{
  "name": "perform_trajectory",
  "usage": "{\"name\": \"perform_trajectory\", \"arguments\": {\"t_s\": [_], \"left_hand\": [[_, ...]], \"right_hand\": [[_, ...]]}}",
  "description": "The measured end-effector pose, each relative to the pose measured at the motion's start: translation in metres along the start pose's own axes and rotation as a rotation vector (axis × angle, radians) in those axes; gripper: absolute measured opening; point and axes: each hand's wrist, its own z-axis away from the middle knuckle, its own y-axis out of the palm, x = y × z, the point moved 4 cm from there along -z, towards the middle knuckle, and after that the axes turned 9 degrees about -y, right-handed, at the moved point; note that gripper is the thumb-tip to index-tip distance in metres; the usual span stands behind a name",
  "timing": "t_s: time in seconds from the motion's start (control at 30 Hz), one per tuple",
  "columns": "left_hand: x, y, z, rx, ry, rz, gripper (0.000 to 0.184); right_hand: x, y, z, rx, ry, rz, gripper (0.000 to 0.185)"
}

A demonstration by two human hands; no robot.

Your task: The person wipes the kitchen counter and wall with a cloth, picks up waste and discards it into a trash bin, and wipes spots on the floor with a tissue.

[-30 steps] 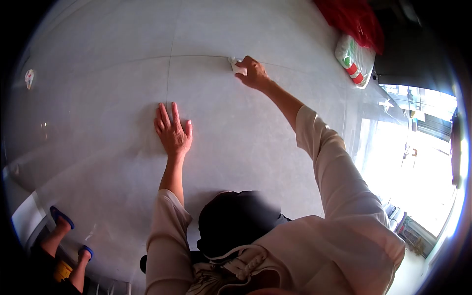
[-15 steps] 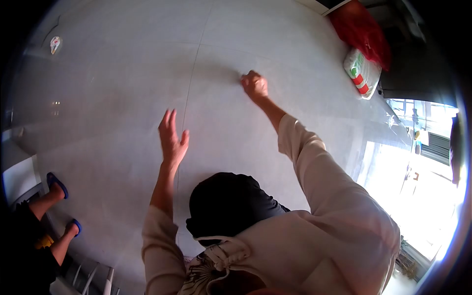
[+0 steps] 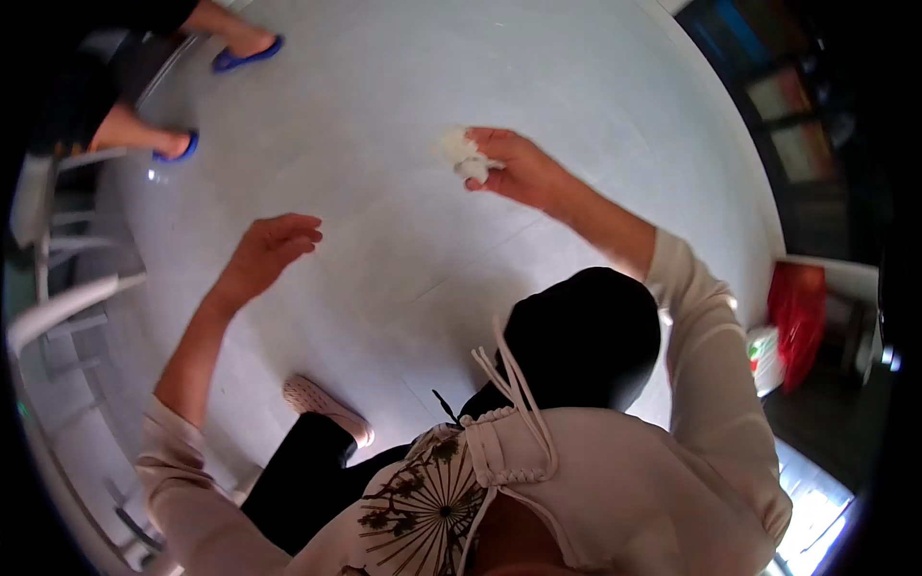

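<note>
Holds the right arm (image 3: 706, 355) out ahead, bent at the elbow, with the bare forearm (image 3: 605, 219) slanting inward to the left. Points the right hand (image 3: 523, 171) left, nearly in line with the wrist (image 3: 560, 192), and grips in a pinch between thumb and bent fingers (image 3: 492, 142). Extends the left arm (image 3: 197, 355) forward and off to the side, also bent at the elbow. Angles the left hand (image 3: 272, 252) inward at the wrist, toward the right one, with fingers loosely curled and close together. Holds both hands well apart, with the right farther forward. Bends the right knee (image 3: 586, 336) up near the right arm.
</note>
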Motion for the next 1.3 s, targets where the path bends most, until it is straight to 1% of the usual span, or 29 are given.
{"name": "perform_trajectory", "arguments": {"t_s": [0.07,0.1,0.13,0.17,0.2,0.23,0.27,0.33,0.37,0.43,0.47,0.53,0.57,0.6,0.63,0.67,0.7,0.73,0.83,0.9,0.93,1.0,1.03,1.07,1.1,1.13,1.2,1.27,1.3], "left_hand": [[0.013,-0.009,0.038,-0.094,0.012,-0.072,0.024],[0.021,-0.010,0.056,-0.113,0.080,-0.167,0.025],[0.040,-0.011,0.067,-0.137,0.104,-0.223,0.027],[0.057,-0.014,0.076,-0.149,0.187,-0.239,0.027],[0.065,-0.008,0.083,-0.102,0.192,-0.154,0.028],[0.072,-0.002,0.090,-0.093,0.107,-0.067,0.028],[0.078,0.009,0.088,-0.067,0.132,-0.058,0.030],[0.089,0.022,0.085,-0.120,0.147,-0.069,0.032],[0.104,0.002,0.113,-0.143,0.173,-0.055,0.032],[0.119,-0.009,0.115,-0.248,0.245,0.253,0.036],[0.132,-0.024,0.104,-0.251,0.266,0.266,0.036],[0.155,-0.042,0.099,-0.329,0.496,0.605,0.041],[0.165,-0.042,0.095,-0.342,0.567,0.701,0.042],[0.171,-0.035,0.084,-0.378,0.609,0.780,0.038],[0.187,-0.033,0.080,-0.472,0.614,0.792,0.034],[0.195,-0.032,0.084,-0.517,0.651,0.861,0.033],[0.206,-0.032,0.090,-0.590,0.615,0.846,0.032],[0.219,-0.028,0.089,-0.622,0.558,0.908,0.033],[0.253,-0.020,0.076,-0.638,0.494,1.090,0.029],[0.273,-0.027,0.089,-1.047,0.526,0.922,0.022],[0.283,-0.031,0.089,-1.029,0.519,0.947,0.022],[0.303,-0.038,0.088,-1.004,0.345,1.161,0.019],[0.313,-0.043,0.087,-1.036,0.348,1.284,0.019],[0.325,-0.050,0.087,-1.073,0.349,1.402,0.019],[0.340,-0.057,0.089,-1.118,0.367,1.413,0.019],[0.358,-0.064,0.095,-1.166,0.383,1.421,0.018],[0.387,-0.079,0.124,-1.179,0.258,1.536,0.017],[0.436,-0.087,0.136,-1.299,0.099,1.329,0.018],[0.463,-0.089,0.141,-1.285,0.016,1.292,0.021]], "right_hand": [[0.000,0.013,-0.006,0.154,0.001,0.122,0.027],[0.002,0.029,0.000,0.070,0.041,0.264,0.028],[-0.009,0.036,-0.008,0.135,0.047,0.299,0.029],[-0.014,0.047,-0.017,0.190,0.048,0.328,0.030],[-0.014,0.063,-0.017,0.222,0.075,0.346,0.031],[-0.017,0.088,-0.018,0.216,0.115,0.406,0.030],[-0.020,0.103,-0.015,0.176,0.141,0.478,0.029],[-0.041,0.117,-0.019,0.156,0.154,0.454,0.027],[-0.063,0.169,-0.020,0.167,0.151,0.451,0.023],[-0.101,0.199,-0.029,0.220,0.213,0.434,0.022],[-0.122,0.221,-0.047,0.254,0.239,0.417,0.022],[-0.161,0.256,-0.052,0.181,0.256,0.405,0.023],[-0.176,0.269,-0.052,0.150,0.278,0.390,0.024],[-0.187,0.270,-0.050,0.176,0.325,0.394,0.024],[-0.201,0.277,-0.054,0.163,0.297,0.371,0.025],[-0.215,0.284,-0.061,0.146,0.267,0.350,0.025],[-0.232,0.289,-0.066,0.097,0.279,0.366,0.026],[-0.243,0.291,-0.067,0.030,0.290,0.383,0.026],[-0.281,0.290,-0.082,0.011,0.345,0.393,0.027],[-0.309,0.284,-0.094,0.001,0.381,0.430,0.027],[-0.322,0.290,-0.101,-0.023,0.390,0.442,0.027],[-0.345,0.307,-0.108,0.104,0.474,0.516,0.031],[-0.346,0.308,-0.116,0.082,0.473,0.530,0.031],[-0.349,0.312,-0.124,0.142,0.549,0.572,0.033],[-0.349,0.315,-0.127,0.201,0.625,0.613,0.035],[-0.337,0.337,-0.129,0.236,0.584,0.843,0.039],[-0.311,0.370,-0.141,0.443,0.536,1.118,0.040],[-0.281,0.389,-0.157,0.590,0.497,1.298,0.040],[-0.268,0.388,-0.165,0.559,0.495,1.352,0.040]]}}
